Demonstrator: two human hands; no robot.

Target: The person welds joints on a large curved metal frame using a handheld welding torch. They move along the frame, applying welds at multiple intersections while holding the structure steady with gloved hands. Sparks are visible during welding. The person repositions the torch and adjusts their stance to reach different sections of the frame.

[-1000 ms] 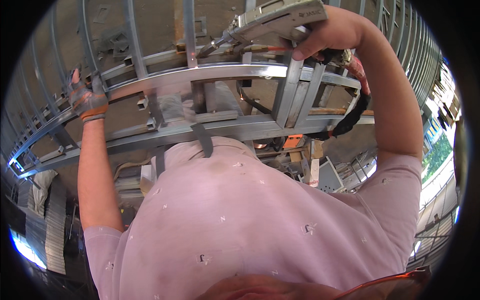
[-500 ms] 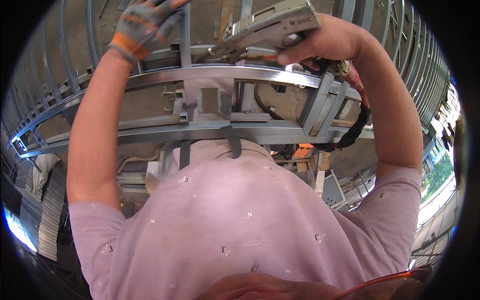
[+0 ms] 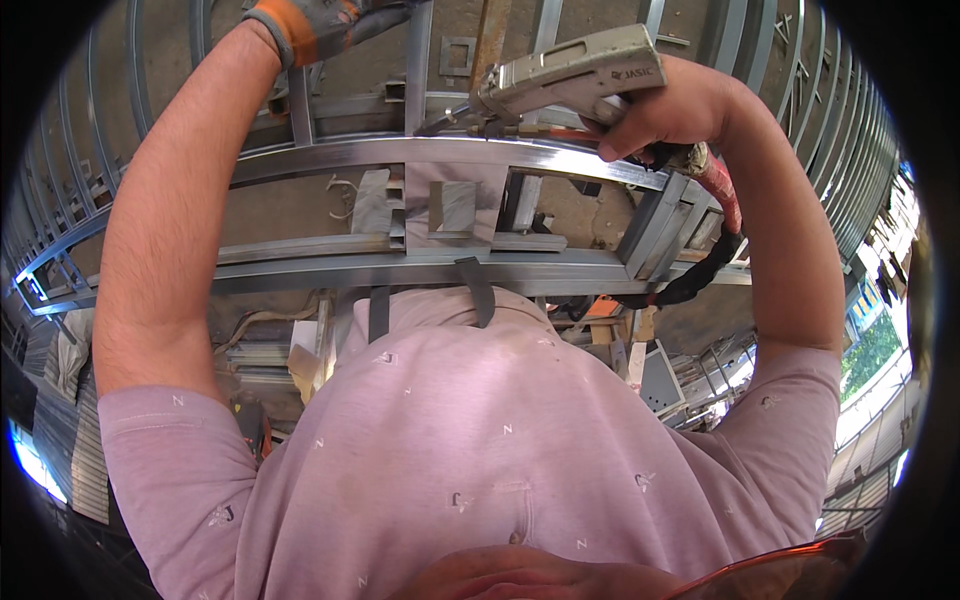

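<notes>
My right hand (image 3: pixel 685 105), bare, is wrapped round the grip of a grey welding gun (image 3: pixel 570 78) at the upper right. The gun's thin nozzle slants down left, close above the shiny near rail of a steel tube frame (image 3: pixel 370 152). From the grip a red hose (image 3: pixel 722 190) runs down into a black sleeve. At the top edge my left hand (image 3: pixel 335 22), in a grey and orange glove, stretches its fingers rightward over an upright steel tube (image 3: pixel 417 65). Part of its fingers is cut off by the picture's edge.
A metal plate with a square hole (image 3: pixel 430 175) bridges the near rail and a lower rail (image 3: pixel 340 275) in front of my body. Parallel tubes (image 3: pixel 840 110) stand at the right. A loose square plate (image 3: pixel 458 57) lies beyond the frame. Boxes and an orange thing sit below.
My left hand has moved right and up, partly out of the picture. The frame and the welding gun appear shifted rightward and slightly down. My right hand keeps its hold on the gun.
</notes>
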